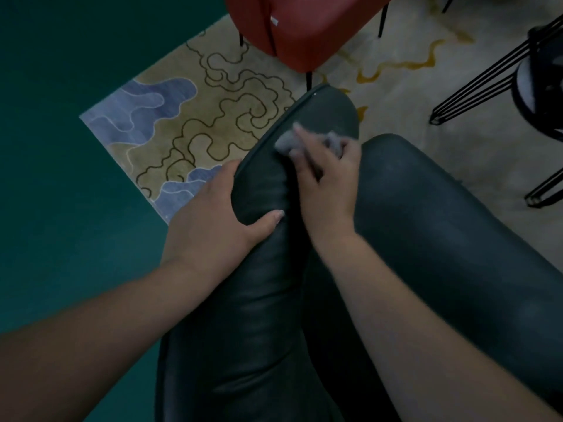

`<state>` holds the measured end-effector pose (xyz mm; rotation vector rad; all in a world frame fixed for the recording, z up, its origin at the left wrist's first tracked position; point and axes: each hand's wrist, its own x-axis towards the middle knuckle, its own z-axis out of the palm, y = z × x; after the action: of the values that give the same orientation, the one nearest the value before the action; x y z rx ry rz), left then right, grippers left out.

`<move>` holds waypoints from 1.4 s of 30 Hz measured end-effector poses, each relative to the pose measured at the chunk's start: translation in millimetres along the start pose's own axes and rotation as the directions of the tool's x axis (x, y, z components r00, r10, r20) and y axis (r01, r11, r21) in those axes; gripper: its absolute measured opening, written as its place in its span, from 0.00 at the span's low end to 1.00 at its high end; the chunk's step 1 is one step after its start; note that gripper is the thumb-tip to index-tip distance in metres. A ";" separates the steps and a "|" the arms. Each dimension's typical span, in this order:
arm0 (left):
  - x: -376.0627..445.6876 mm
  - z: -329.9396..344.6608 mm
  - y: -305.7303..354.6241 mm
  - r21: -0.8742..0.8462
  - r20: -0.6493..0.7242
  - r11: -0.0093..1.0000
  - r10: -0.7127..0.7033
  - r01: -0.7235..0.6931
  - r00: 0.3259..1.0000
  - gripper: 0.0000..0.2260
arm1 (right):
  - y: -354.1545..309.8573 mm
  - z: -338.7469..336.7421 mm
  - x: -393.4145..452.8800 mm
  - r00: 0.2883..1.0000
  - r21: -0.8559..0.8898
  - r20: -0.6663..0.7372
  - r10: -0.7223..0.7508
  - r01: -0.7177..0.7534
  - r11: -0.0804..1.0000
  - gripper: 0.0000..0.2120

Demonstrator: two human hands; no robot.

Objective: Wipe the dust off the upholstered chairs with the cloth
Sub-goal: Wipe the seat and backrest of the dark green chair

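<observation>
No readable text, brand, number or sign is showing anywhere; a small white tag (274, 21) is sitting on the red chair (304, 32), but it is too blurred and small to read.

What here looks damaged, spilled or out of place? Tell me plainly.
Nothing stands out. The right hand presses the grey cloth on the dark green chair; the left hand grips its edge. The red chair stands upright on the rug.
</observation>
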<state>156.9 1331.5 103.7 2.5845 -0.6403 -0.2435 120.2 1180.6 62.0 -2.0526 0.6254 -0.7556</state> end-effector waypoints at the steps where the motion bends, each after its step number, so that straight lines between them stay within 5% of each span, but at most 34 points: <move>1: -0.3 0.8 0.2 0.011 -0.005 1.000 -0.003 0.003 1.000 0.32 | -4.5 -1.8 -18.9 0.998 -0.007 0.032 -0.062 0.062 0.998 0.17; 6: -1.6 3.3 0.0 0.060 -0.016 0.998 -0.001 0.002 1.000 0.33 | -2.2 -3.5 -1.2 0.970 -0.103 0.079 -0.229 0.236 0.966 0.15; 13: -0.2 2.7 0.7 0.080 0.015 0.997 -0.024 0.022 1.000 0.35 | -0.4 4.1 31.0 1.000 -0.059 -0.009 0.020 -0.021 0.998 0.15; 19: -0.8 3.6 -0.1 0.099 0.008 0.994 -0.038 0.037 0.999 0.35 | -9.2 -1.4 -2.9 0.976 -0.110 0.104 -0.189 0.200 0.974 0.15; 26: -1.1 3.7 0.3 0.086 0.006 0.996 -0.036 0.036 0.999 0.35 | 16.5 2.8 106.9 0.998 -0.218 0.054 0.042 -0.029 0.976 0.15; 31: 0.2 3.0 1.2 0.100 0.025 0.993 -0.059 0.056 0.998 0.36 | 6.1 6.6 67.9 0.941 -0.190 0.193 -0.277 0.313 0.931 0.14; 36: -0.7 3.1 0.8 0.086 0.019 0.995 -0.049 0.047 0.999 0.36 | 22.3 7.5 104.2 0.997 -0.162 0.029 0.068 -0.062 0.985 0.15; 42: -0.9 3.2 1.2 0.093 0.010 0.995 -0.042 0.040 0.999 0.35 | 23.4 8.9 75.9 0.984 -0.054 -0.044 0.173 -0.175 0.983 0.16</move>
<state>154.8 1329.6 101.6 2.6890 -0.6170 -0.2488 175.5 1123.0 59.8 -2.0083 0.8458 -0.6833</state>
